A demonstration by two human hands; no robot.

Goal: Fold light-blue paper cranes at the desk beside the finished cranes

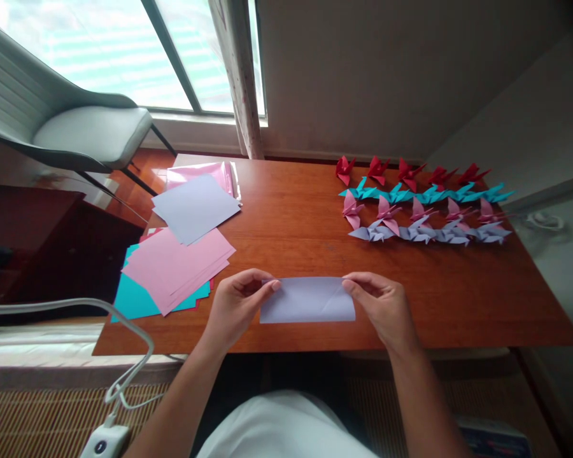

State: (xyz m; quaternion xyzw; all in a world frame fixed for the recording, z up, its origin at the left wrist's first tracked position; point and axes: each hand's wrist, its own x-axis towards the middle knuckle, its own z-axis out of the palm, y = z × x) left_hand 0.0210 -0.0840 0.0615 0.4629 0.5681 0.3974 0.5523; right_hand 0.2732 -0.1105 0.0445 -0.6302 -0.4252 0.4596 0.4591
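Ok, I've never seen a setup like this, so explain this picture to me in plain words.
There is no machine here: these are a person's bare hands, seen by a camera worn on the head, looking forward and down. The left hand and right hand each pinch a far corner of a rectangular, pale lavender piece of paper, which shows a faint diagonal crease. Beneath is a reddish-brown wooden table. On its left lie loose sheets of pale lavender paper, pink paper and turquoise paper, overlapping. At the far right stand rows of folded paper birds in red, turquoise, pink and pale lavender.
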